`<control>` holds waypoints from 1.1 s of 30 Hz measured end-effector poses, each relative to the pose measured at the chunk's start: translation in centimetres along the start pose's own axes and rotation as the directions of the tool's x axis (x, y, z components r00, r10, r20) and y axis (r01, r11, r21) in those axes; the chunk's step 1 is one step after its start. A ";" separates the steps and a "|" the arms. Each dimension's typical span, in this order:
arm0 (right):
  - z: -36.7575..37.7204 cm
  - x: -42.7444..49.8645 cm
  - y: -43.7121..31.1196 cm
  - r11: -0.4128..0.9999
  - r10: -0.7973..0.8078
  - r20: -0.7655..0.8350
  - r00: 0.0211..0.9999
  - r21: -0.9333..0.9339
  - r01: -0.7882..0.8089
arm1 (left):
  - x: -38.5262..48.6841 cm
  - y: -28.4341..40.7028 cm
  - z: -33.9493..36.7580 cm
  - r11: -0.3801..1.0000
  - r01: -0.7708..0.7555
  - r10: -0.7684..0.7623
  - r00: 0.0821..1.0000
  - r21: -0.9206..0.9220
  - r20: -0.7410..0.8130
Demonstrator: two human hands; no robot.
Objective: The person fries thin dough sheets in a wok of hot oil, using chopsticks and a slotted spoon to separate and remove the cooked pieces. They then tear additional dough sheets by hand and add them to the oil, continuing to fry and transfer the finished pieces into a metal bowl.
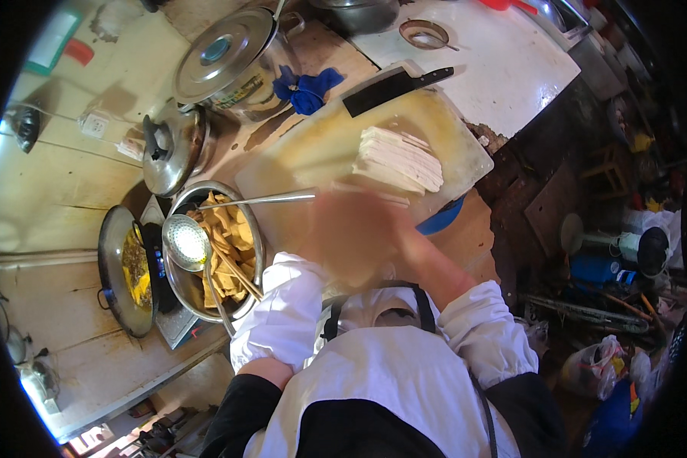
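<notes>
My left hand (338, 235) and my right hand (385, 226) are close together over the near side of a cutting board (297, 154). A blur covers both, so their fingers and anything in them are hidden. Just beyond them lies a stack of white slices, likely tofu (401, 160), with a few strips at its near edge. A black cleaver (380, 94) rests on the board's far side. Left of my hands is a steel basin (257, 240) of golden fried pieces (229, 229). Across its rim, a metal utensil handle (275, 198) reaches toward my left hand.
A perforated skimmer (188, 243) and wooden chopsticks (235, 266) lie over the basin. At left, a wok (110, 269) holds yellow oil. Behind stand a lidded pan (174, 149) and a large lidded pot (226, 54). A blue cloth (307, 91) and a small bowl (423, 35) sit farther off.
</notes>
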State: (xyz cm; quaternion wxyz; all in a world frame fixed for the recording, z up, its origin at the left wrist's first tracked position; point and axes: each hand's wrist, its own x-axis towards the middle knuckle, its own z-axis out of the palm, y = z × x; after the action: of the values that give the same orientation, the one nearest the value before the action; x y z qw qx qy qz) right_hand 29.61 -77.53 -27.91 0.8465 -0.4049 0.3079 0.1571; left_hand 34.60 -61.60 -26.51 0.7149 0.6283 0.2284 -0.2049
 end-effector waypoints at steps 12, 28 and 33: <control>1.2 -1.5 -0.3 0.985 0.145 -0.140 0.979 0.112 -0.130 | -0.5 -0.4 -0.7 0.998 0.060 -0.060 0.996 0.004 -0.059; 2.7 -10.8 -3.0 0.997 -0.007 0.001 1.000 0.083 0.007 | -13.3 2.7 0.8 0.931 -0.308 0.315 0.949 -0.197 0.008; 6.4 -15.3 -6.7 0.982 -0.155 0.155 0.976 -0.082 0.169 | -17.8 6.9 0.0 0.887 -0.392 0.398 0.917 -0.244 -0.026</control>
State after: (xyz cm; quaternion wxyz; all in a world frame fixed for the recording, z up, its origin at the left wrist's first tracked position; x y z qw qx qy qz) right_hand 23.91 -76.96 -10.95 0.8567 -0.4557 0.2026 0.1316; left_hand 24.18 -60.57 -10.55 0.8160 0.5663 0.1107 -0.0332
